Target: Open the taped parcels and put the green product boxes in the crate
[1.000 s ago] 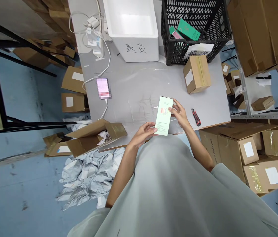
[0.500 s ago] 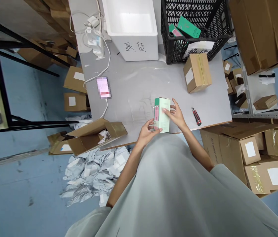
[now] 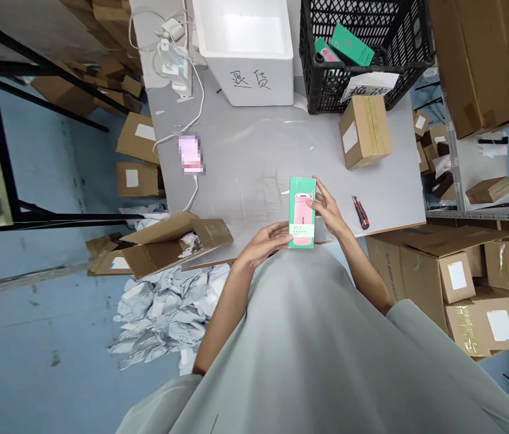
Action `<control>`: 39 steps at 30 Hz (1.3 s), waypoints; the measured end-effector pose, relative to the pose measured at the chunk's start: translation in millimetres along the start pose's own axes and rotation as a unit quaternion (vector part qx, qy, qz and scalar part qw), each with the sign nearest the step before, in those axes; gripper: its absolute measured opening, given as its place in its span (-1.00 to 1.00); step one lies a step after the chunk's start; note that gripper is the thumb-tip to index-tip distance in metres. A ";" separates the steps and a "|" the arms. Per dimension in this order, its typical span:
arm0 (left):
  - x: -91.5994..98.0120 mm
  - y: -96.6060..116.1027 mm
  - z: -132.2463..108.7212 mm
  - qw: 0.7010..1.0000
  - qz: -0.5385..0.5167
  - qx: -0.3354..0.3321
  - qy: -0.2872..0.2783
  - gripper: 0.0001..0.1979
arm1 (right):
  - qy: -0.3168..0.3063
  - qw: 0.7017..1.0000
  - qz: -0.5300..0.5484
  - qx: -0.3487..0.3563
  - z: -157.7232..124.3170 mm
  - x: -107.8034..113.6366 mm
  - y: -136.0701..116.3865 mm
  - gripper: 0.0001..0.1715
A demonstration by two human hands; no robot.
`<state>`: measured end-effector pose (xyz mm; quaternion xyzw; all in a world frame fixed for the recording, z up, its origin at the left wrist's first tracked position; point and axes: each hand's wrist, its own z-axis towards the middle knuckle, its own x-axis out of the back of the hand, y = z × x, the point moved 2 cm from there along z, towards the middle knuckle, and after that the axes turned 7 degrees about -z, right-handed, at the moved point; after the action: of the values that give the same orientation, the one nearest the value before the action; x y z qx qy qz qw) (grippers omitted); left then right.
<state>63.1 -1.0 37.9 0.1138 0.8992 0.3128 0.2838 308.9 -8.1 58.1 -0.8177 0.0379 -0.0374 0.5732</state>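
I hold a green product box (image 3: 302,212) with a pink item printed on its face, above the near edge of the grey table (image 3: 254,157). My left hand (image 3: 263,242) grips its lower end, fingers wrapped under it. My right hand (image 3: 327,210) holds its right side, fingers curled against the edge. The printed green face points up at me.
A red-and-black utility knife (image 3: 360,212) lies right of my hand. A taped cardboard box (image 3: 365,131), a black crate (image 3: 365,48) holding green boxes, a white foam box (image 3: 247,51) and a charging phone (image 3: 190,154) sit on the table. Open cartons and torn packaging lie on the floor.
I have turned the box in my hands from its pale back face, through its side, to its green front face. Both hands kept hold of it.
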 end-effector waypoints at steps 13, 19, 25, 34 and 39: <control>-13.6 -1.9 -0.7 0.983 0.076 -0.079 0.147 -0.13 | 0.058 0.995 -0.077 0.000 9.9 -11.6 16.2 0.44; -16.0 -2.4 -2.7 0.964 0.153 -0.164 0.145 -0.19 | 0.079 0.994 -0.078 0.016 15.8 -19.5 19.8 0.39; 1.4 -0.3 -2.2 0.994 0.044 -0.099 0.011 -0.12 | 0.049 0.998 -0.021 0.037 16.4 -4.3 20.9 0.16; -4.1 1.4 1.7 0.996 0.042 -0.071 -0.022 -0.16 | 0.017 0.999 -0.014 0.026 4.2 -11.0 13.7 0.17; -3.7 -2.1 5.2 0.992 0.061 -0.105 0.027 -0.20 | 0.032 0.997 -0.042 0.051 8.5 -12.0 16.7 0.28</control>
<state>69.2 -1.4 34.8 0.1295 0.8603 0.4249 0.2502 297.6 -4.5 39.2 -0.7867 0.0199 -0.0890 0.6106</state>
